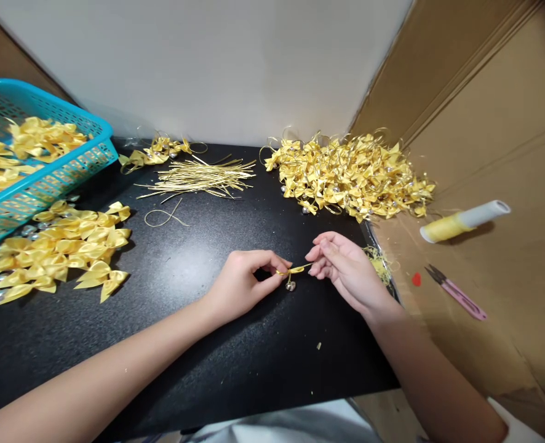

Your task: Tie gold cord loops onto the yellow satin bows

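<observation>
Head: ribbon (296, 270) in left fingers (269, 286)

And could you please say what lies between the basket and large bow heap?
The head view shows a small bow cluster, a gold cord bundle and a loose cord.

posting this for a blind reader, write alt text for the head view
A person's left hand pinches a small yellow bow with a silver bell below it, the right hand close by, over a black table. Beyond lie gold cords and a heap of yellow bows; at left, a turquoise basket holds more.
</observation>
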A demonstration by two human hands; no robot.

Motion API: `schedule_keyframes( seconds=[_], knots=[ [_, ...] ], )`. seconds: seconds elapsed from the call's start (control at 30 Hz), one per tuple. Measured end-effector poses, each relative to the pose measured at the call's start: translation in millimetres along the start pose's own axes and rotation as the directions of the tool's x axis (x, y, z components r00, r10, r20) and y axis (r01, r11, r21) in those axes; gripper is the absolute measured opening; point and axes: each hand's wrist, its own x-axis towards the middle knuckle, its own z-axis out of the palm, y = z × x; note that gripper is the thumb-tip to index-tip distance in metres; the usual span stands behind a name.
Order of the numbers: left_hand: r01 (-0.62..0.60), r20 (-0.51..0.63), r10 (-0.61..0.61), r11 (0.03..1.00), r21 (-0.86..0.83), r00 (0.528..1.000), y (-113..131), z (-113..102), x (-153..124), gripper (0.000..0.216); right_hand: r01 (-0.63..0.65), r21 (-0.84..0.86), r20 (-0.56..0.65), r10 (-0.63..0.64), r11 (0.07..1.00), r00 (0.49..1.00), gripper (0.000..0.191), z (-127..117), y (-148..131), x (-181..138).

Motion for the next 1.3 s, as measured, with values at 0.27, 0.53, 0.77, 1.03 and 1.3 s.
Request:
schedule_keyframes(
  seconds=[0.27, 0.53, 0.77, 1.03, 1.3],
  knots=[
    [0.093, 0.037, -0.091, 0.995, -0.031, 0.995, 2, 0, -1, 0.006, 0.177, 0.229, -0.047, -0.17, 0.957, 0.984, 0.029, -6, -12, -2],
    [0.137, 0.134, -0.115, 0.975, -0.174, 0.984, 4, 3, -2, 0.01, 0.295, 0.204, -0.087, -0.283, 0.933, 0.955, 0.026, -10, -14, -1],
    [0.163, 0.171, -0.119, 0.949, -0.27, 0.978, 6, 4, -4, 0.009, 0.417, 0.049, -0.259, -0.392, 0.908, 0.883, 0.022, -15, -4, 6],
    [0.348, 0.246, -0.254, 0.778, -0.523, 0.936, 4, 5, -5, 0.015, 0.409, 0.132, -0.317, -0.352, 0.903, 0.881, 0.031, -22, -5, 14],
    [0.356, 0.229, -0.275, 0.779, -0.515, 0.934, 1, 7, -6, 0.017, 0.286, 0.254, -0.294, -0.207, 0.924, 0.933, 0.021, -29, -16, 11]
  ],
)
